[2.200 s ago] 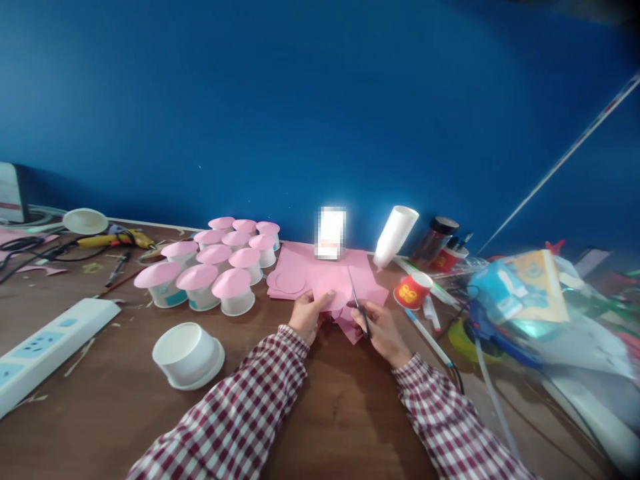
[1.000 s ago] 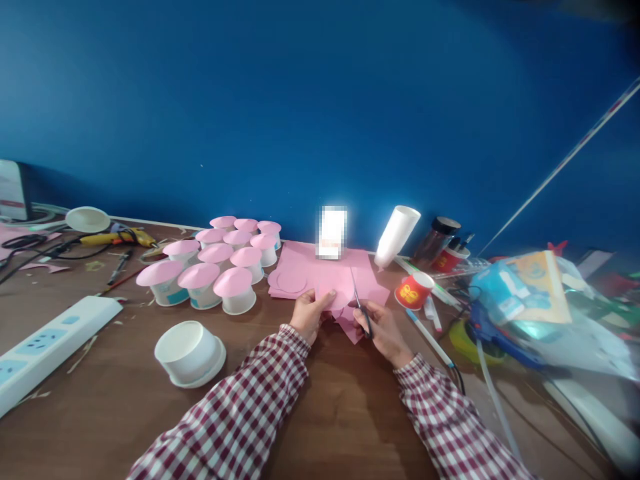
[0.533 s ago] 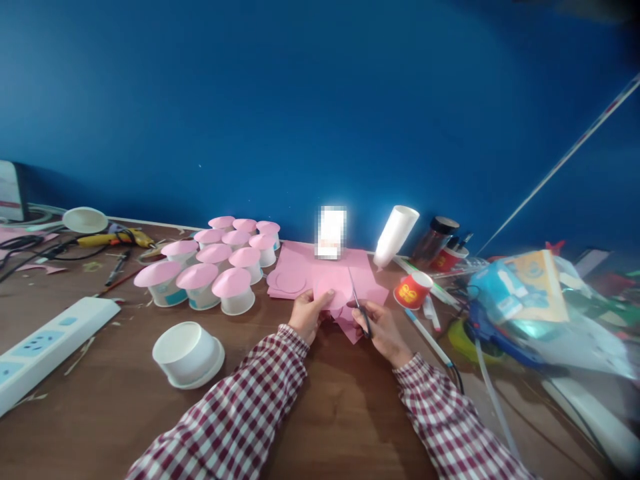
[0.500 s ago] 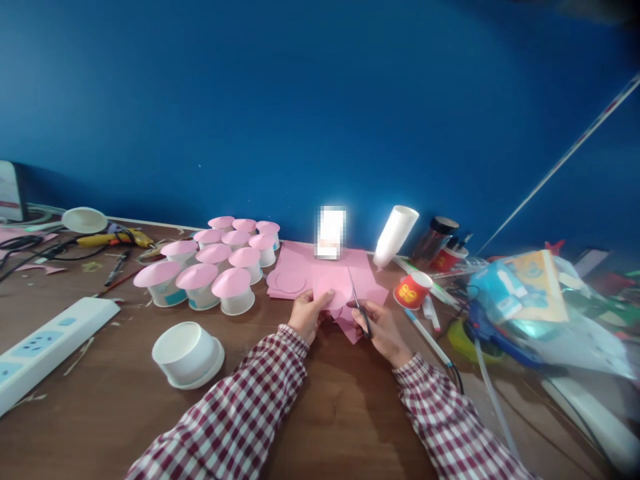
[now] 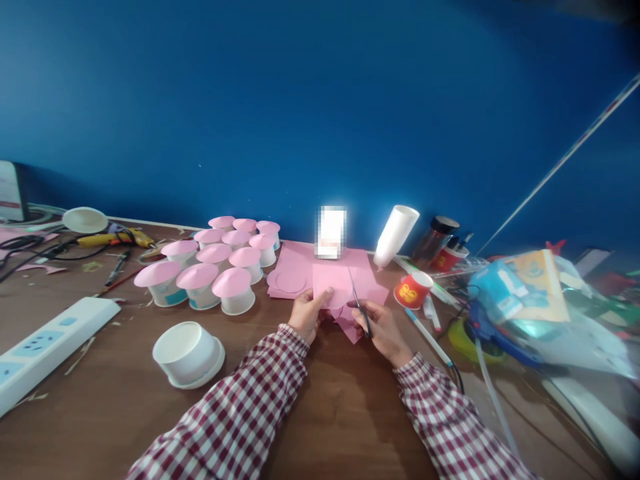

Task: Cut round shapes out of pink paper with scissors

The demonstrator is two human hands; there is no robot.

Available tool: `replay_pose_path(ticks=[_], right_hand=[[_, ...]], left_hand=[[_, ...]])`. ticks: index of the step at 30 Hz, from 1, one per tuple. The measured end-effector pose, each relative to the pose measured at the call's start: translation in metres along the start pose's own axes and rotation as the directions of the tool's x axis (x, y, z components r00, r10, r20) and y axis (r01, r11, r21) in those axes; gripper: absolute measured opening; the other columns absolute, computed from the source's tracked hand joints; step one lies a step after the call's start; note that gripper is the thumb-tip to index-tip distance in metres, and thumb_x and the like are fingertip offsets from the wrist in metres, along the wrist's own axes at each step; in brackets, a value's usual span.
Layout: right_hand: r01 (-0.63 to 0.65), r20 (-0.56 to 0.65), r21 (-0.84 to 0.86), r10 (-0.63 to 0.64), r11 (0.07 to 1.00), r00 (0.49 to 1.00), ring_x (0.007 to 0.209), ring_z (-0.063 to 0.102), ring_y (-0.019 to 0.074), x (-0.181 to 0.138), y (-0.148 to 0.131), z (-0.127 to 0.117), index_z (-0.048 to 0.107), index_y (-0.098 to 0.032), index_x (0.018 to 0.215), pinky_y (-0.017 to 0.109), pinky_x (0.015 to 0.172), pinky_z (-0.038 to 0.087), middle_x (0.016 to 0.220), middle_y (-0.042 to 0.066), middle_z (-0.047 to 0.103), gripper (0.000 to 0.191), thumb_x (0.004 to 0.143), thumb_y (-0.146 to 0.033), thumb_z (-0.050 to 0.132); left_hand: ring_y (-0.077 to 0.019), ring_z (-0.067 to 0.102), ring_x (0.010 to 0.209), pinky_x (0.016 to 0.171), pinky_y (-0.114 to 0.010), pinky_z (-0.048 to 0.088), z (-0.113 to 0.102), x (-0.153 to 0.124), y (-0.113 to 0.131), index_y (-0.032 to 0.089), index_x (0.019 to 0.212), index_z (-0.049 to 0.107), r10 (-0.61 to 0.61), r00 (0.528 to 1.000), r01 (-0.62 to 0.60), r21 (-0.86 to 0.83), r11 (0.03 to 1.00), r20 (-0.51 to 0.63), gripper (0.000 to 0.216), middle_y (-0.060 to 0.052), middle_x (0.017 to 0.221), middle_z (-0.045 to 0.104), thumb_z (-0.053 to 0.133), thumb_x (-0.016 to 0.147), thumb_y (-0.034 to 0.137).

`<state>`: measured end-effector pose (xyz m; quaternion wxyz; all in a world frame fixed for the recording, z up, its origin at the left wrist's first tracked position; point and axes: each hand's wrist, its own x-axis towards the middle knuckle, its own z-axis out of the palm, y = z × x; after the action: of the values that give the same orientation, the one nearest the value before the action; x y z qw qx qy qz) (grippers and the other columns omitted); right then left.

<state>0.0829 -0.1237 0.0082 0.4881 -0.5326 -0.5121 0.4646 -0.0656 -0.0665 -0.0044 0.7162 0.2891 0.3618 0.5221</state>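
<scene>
Between thumb and fingers, my left hand (image 5: 307, 316) pinches a piece of pink paper (image 5: 336, 288) near its left lower edge. My right hand (image 5: 383, 328) is closed around the handles of dark-handled scissors (image 5: 355, 292), whose blades point away from me at the paper's right side. Whether the blades are parted is hard to make out. A pink offcut hangs below the paper between both hands. Behind them lie stacked pink sheets (image 5: 295, 257), with a cut pink disc (image 5: 287, 281) at the left.
Several paper cups topped with pink cones (image 5: 233, 283) stand to the left. Nearer me are a white bowl (image 5: 187, 353) and a power strip (image 5: 50, 353). Rightward are stacked white cups (image 5: 397, 233), a red cup (image 5: 414, 291), a pen (image 5: 425, 335) and a plastic bag (image 5: 575, 340).
</scene>
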Motion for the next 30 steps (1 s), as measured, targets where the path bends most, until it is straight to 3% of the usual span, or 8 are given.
replay_pose_path(ticks=[30], right_hand=[[0.009,0.006,0.0,-0.009,1.0,1.0,0.049,0.049,0.0091,0.0017,0.006,-0.003,0.064,-0.013,0.097,0.022,0.047,0.041,0.057,-0.004,0.05,0.039,0.072,-0.042,0.067]], left_hand=[[-0.007,0.053,0.049,0.039,-0.015,0.04,0.0,-0.0001,0.0011,0.008,0.078,0.065,-0.015,1.0,0.015,0.028,0.999,0.015,0.036,-0.004,0.063,0.062,0.08,0.055,0.031]])
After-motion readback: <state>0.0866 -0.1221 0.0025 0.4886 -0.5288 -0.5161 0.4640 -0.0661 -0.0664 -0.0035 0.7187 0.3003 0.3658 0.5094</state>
